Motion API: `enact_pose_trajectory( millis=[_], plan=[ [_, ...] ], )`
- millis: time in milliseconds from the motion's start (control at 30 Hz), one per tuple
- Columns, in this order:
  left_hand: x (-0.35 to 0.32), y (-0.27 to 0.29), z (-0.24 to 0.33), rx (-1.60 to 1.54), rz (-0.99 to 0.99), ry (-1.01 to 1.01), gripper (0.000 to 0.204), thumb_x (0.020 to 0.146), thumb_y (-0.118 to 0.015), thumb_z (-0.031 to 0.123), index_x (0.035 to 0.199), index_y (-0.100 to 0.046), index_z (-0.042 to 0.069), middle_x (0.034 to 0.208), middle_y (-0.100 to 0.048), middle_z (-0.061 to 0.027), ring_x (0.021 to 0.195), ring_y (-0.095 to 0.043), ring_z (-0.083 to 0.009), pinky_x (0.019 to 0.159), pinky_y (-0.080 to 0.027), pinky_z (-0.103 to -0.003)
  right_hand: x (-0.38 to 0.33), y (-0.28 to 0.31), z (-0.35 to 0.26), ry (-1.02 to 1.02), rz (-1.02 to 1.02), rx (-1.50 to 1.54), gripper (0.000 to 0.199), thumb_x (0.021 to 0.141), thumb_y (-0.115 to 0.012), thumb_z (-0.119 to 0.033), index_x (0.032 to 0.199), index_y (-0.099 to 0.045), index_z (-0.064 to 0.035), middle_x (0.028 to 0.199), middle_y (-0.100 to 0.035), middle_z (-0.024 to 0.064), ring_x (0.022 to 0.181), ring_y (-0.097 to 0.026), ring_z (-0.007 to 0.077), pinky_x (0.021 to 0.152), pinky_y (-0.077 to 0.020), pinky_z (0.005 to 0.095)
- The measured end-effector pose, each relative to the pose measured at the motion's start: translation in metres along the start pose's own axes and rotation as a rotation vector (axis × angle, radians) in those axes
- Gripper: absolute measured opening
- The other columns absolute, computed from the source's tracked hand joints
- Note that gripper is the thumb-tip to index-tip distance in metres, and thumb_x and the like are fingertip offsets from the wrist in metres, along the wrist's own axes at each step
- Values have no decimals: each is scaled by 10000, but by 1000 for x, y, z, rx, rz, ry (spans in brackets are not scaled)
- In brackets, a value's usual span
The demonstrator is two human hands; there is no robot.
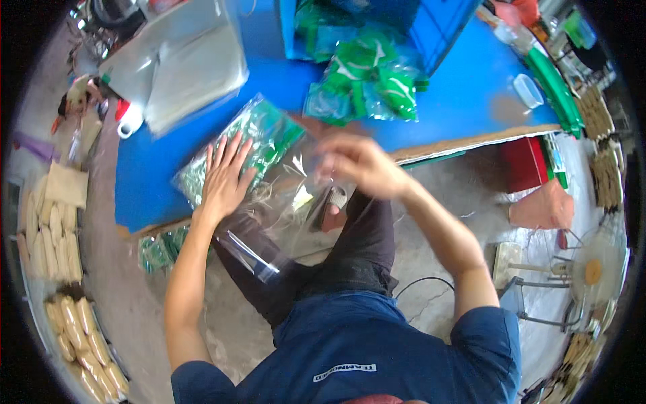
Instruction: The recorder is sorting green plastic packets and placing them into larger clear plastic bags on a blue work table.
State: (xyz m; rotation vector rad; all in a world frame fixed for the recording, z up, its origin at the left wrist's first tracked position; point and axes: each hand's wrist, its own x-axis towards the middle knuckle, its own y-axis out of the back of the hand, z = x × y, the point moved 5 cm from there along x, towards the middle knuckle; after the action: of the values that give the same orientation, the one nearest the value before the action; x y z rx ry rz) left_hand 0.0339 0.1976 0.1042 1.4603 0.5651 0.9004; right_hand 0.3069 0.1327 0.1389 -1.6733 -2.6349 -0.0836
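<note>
A clear plastic bag [279, 202] with green pieces inside lies slantwise on the near edge of the blue table. My left hand [225, 178] presses flat on its filled part, fingers spread. The loose, see-through end of the bag hangs past the table edge over my lap and reaches up toward my right hand [356, 165]. That hand is smeared by motion, its fingers curled in at the film, seemingly pinching it. Beyond it lies a pile of green pieces in clear bags [367, 81], spilling out of a blue bin [447, 40].
A stack of clear flat bags [195, 81] lies at the far left, near a white tape roll [131, 121]. A small clear tub [528, 91] stands at the right. Below the table are a red box [525, 165] and a fan [592, 273]. Wrapped bundles [81, 330] line the left.
</note>
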Motion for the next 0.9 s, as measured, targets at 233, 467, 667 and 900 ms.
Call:
enact_pose_trajectory(
  millis=[233, 467, 667, 900],
  plan=[
    [-33, 5, -13, 27, -54, -56, 612, 981, -485, 434, 1510, -390, 142, 1602, -289, -111, 1483, -225, -350, 1216, -98, -531, 69, 196, 35, 191, 717, -1366, 960, 734, -666, -754, 1497, -399, -236, 1545, -277, 269, 1408, -252, 531, 1107, -259, 666],
    [-67, 26, -132, 300, -140, 16, 606, 1011, -389, 460, 1535, -337, 160, 1618, -254, -102, 1497, -188, -349, 1227, -86, -513, 99, 129, 77, -25, 678, -1320, 899, 756, -491, -862, 1388, -572, -228, 1611, -132, 258, 1433, -186, 541, 1100, -184, 711],
    [-75, 83, -137, 339, 18, 108, 496, 962, -561, 254, 1415, -465, 78, 1563, -341, -144, 1447, -296, -357, 1184, -223, -493, 89, 81, 69, 13, 677, -1048, 834, 831, -564, -716, 1424, -494, -134, 1458, -374, 301, 1361, -334, 493, 1101, -265, 605],
    [-121, 49, 37, -1177, 58, -16, 785, 1067, -130, 504, 777, -631, -27, 849, -689, -160, 840, -656, -261, 846, -500, -382, 72, 224, 53, -19, 676, -1432, 520, 761, -796, -368, 1120, -621, -35, 1140, -632, 195, 1029, -636, 375, 851, -538, 467]
  ],
)
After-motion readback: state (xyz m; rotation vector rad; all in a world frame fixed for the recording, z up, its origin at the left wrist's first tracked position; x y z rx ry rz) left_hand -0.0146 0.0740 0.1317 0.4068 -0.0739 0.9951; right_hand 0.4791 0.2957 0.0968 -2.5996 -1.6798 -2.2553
